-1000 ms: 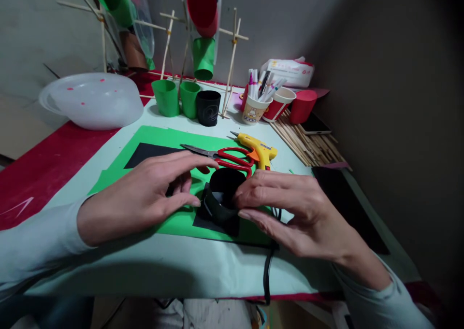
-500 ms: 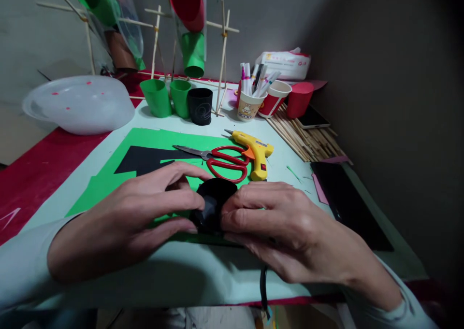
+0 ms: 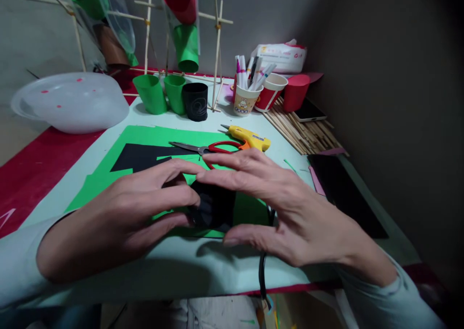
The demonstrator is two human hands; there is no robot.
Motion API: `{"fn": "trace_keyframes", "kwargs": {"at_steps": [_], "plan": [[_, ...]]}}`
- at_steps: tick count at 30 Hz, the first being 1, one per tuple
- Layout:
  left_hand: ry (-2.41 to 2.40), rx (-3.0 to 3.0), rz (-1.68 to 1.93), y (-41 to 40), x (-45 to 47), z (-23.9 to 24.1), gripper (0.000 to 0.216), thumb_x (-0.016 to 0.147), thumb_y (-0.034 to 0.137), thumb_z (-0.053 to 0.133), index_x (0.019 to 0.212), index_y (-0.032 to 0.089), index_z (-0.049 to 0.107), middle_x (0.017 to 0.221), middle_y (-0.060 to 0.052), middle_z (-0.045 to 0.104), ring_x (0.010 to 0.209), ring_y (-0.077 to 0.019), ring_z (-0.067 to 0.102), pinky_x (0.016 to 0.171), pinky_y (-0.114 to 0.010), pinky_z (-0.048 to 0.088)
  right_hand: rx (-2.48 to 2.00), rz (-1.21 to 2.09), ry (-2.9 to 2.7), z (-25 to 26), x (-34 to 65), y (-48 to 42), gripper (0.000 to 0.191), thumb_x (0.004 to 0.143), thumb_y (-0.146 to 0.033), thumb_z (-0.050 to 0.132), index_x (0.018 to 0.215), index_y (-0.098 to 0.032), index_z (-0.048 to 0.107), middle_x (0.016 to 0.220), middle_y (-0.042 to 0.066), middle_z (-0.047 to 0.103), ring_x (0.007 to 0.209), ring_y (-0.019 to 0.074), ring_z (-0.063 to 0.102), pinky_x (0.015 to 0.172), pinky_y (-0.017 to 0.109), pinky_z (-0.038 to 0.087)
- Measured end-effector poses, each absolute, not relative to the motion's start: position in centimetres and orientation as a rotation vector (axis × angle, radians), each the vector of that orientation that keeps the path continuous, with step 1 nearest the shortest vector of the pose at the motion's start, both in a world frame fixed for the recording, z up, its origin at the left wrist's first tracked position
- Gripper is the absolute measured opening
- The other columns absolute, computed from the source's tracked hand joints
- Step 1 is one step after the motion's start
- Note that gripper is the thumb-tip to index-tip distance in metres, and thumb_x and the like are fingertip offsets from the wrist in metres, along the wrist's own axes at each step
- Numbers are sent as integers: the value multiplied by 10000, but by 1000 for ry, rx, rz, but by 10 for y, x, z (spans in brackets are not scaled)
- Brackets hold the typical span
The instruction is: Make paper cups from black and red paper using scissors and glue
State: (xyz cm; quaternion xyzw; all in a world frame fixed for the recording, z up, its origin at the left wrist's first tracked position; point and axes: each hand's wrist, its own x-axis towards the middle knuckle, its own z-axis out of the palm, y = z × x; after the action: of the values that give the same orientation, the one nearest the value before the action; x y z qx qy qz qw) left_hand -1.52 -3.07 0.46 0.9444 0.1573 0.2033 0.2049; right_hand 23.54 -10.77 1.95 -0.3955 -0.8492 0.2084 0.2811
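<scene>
A small black piece (image 3: 219,208), apparently paper, lies near the table's front edge, on a green sheet (image 3: 136,133). My left hand (image 3: 141,208) grips its left side, fingers above and thumb below. My right hand (image 3: 279,198) is open, its fingers stretched over the top of the piece and its thumb apart at the lower right; whether it touches is unclear. Just behind my hands lie red-handled scissors (image 3: 192,148), partly hidden by my right hand, and a yellow glue gun (image 3: 246,135). Flat black paper (image 3: 126,157) rests on the green sheet.
Two green cups (image 3: 150,94) and a black cup (image 3: 196,102) stand behind. Right of them are a marker cup (image 3: 246,101), a red cup (image 3: 296,93) and wooden sticks (image 3: 290,128). A translucent bowl (image 3: 72,102) sits left; a dark slab (image 3: 348,193) lies right.
My right hand has let go of the black piece's right side and spread its fingers over the top. My left hand keeps its hold. The view has shifted slightly.
</scene>
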Motion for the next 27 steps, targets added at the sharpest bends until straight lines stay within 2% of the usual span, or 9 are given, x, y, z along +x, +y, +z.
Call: {"fn": "trace_keyframes", "kwargs": {"at_steps": [6,9,12,16,19,21,23,27], "plan": [[376,2645,593,-28,-20,3,216,936,213,597,1108,313,681,1237,-36,684,1182,-218,636,960,-253,518,-1001,666,-2425,4,230,-104,848,935,-452,706,1595,-158,262,1670,113,313,1542,206,260,1252,452,220],[353,2640,587,-29,-18,2,196,945,190,590,1096,272,684,1236,-50,677,1196,-215,627,979,-260,509,-1033,602,-2380,4,225,-109,882,915,-488,720,1591,-140,274,1675,128,301,1554,212,225,1261,441,183],[301,2663,569,-29,-16,2,181,960,186,573,1083,231,698,1228,-53,682,1209,-206,623,998,-257,503,-1018,523,-2346,3,221,-113,821,917,-456,727,1560,-112,351,1663,143,324,1549,187,234,1254,362,192],[335,2607,529,-21,-22,13,253,964,223,610,1187,274,718,1388,-43,637,1294,-202,582,1066,-276,466,-1068,520,-2331,-3,220,-111,739,947,-443,688,1537,-98,406,1674,163,283,1542,206,254,1240,354,242],[572,2427,665,-8,-30,30,229,932,287,670,1147,299,749,1286,-2,700,1150,-175,646,919,-230,523,-1137,456,-2349,-7,220,-110,707,974,-454,640,1552,-130,394,1684,152,257,1537,221,258,1241,383,251],[842,2285,803,-1,-31,38,213,883,336,715,1070,253,773,1020,12,748,893,-139,663,743,-192,518,-1163,416,-2380,-9,220,-110,678,994,-452,606,1559,-149,388,1681,148,261,1536,227,256,1240,399,257],[1023,2164,851,5,-30,41,261,821,370,743,1014,197,776,829,20,714,723,-118,603,636,-192,473,-1175,396,-2399,-10,219,-111,673,1001,-451,589,1562,-143,379,1675,158,266,1535,237,255,1239,410,265],[1067,2150,866,10,-24,34,245,798,316,702,969,151,762,898,-22,726,777,-145,600,724,-257,475,-1196,378,-2408,-9,217,-113,664,993,-425,606,1552,-137,393,1668,157,274,1532,245,260,1242,405,268]]}}
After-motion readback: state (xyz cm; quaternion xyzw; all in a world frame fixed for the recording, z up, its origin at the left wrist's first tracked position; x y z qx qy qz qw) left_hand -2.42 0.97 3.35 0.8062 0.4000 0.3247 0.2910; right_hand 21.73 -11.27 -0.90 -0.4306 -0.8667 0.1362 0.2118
